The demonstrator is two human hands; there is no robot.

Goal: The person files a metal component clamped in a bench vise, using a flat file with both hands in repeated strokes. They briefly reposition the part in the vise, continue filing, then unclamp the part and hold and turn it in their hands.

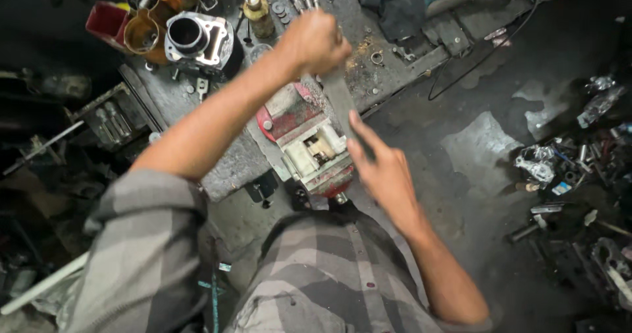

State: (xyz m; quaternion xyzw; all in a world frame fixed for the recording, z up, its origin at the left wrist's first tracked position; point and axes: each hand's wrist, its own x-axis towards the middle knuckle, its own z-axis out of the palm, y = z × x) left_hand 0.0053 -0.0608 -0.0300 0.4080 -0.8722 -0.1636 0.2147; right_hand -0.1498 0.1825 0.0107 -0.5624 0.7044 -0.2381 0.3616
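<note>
A red bench vise (pixel 289 112) sits at the edge of a grimy metal workbench (pixel 385 76), with a pale metal part (pixel 317 150) clamped in its jaws. A flat grey file (pixel 339 99) lies slanted just above the vise's right side. My left hand (pixel 315 42) is closed around the file's far end, over the bench. My right hand (pixel 382 168) rests its fingertips on the file's near end, fingers stretched out, beside the clamped part. Whether the file touches the part is unclear.
On the bench behind the vise stand a finned engine cylinder (pixel 197 40), a small bottle (pixel 258 14), a red container (pixel 105 20) and orange cups (pixel 145 33). A black cable (pixel 487 50) hangs off the bench. Scrap metal parts (pixel 559 168) litter the dark floor at right.
</note>
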